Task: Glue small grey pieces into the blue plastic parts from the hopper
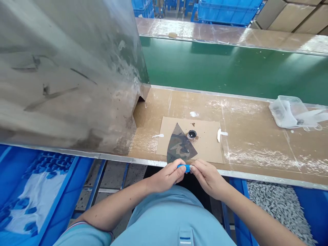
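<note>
A small blue plastic part (185,168) is held at the table's front edge, between my two hands. My left hand (172,174) is closed round its left side. On its right side, the fingers of my right hand (207,177) are pinched together at a small light piece against the blue part; what that piece is I cannot make out. Just beyond my hands lies a dark, see-through triangular sheet (180,145) on a cardboard piece (208,150). A small round cup of dark liquid (192,134) stands beside the sheet, with brown stains around it.
A large metal housing (77,78) rises at the left. A green conveyor belt (230,68) runs behind the table. A clear plastic container (288,111) stands at right. Blue bins hold blue parts (51,164) at lower left and many small grey pieces (278,208) at lower right.
</note>
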### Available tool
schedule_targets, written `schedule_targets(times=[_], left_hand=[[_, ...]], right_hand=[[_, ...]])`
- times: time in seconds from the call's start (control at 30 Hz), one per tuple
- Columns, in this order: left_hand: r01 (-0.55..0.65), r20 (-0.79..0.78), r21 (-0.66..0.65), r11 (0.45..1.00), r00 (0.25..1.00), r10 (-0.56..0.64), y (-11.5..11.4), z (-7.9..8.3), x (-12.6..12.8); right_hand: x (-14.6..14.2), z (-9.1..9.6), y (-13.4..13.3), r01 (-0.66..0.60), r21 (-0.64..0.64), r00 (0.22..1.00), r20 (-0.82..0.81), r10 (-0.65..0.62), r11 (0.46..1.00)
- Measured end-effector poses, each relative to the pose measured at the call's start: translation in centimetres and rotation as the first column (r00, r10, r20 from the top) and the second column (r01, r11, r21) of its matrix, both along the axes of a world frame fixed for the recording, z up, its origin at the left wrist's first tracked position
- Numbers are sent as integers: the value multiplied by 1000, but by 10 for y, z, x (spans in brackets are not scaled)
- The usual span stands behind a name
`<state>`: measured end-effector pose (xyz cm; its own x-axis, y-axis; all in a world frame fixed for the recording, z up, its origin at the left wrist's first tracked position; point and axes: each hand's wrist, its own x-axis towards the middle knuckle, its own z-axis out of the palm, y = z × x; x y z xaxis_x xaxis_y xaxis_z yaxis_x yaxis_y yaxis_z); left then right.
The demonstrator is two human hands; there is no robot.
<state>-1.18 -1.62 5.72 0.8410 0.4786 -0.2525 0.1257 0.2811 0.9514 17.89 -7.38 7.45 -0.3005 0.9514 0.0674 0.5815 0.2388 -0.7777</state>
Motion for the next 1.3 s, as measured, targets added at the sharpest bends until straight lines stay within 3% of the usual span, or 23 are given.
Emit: schedule_targets(times=[0.1, 0.2, 0.3, 0.43, 0.53, 0.67, 0.87, 0.97, 1.07, 1.3], left_hand=[[-7, -21, -70, 998, 1000, 5, -4, -3, 0], [-33, -89, -45, 998, 996, 29, -7, -3, 1], [-44, -176, 113, 993, 982, 64, -11, -3, 2], [-25, -241, 365, 931, 963, 121, -20, -10, 3], [16, -249, 541, 841, 958, 142, -23, -19, 3], [-1, -149, 787, 617, 970, 192, -18, -25, 2], [-277, 171, 851, 446, 950, 263, -3, -28, 1], [-345, 244, 859, 378, 926, 289, -2, -35, 1], [-370, 265, 852, 371, 915, 304, -4, -41, 0], [-391, 259, 791, 471, 911, 320, -5, -45, 1]], right_hand=[[0, -3, 0, -18, -93, 998, -56, 13, 995], [-2, -4, -2, 20, -125, 998, -62, -28, 992], [-8, -8, -5, 100, -96, 991, -75, -108, 990], [-14, -17, -9, 162, -76, 981, -99, -169, 984], [-12, -23, -9, 143, -54, 984, -102, -148, 988], [-5, -24, -7, 62, 57, 996, -67, -58, 996], [1, -24, -9, 49, 186, 999, 6, -51, 981], [-1, -25, -10, 48, 222, 997, 40, -58, 974], [-3, -24, -12, 57, 269, 996, 47, -72, 961], [-8, -21, -13, 148, 337, 988, -14, -152, 930]])
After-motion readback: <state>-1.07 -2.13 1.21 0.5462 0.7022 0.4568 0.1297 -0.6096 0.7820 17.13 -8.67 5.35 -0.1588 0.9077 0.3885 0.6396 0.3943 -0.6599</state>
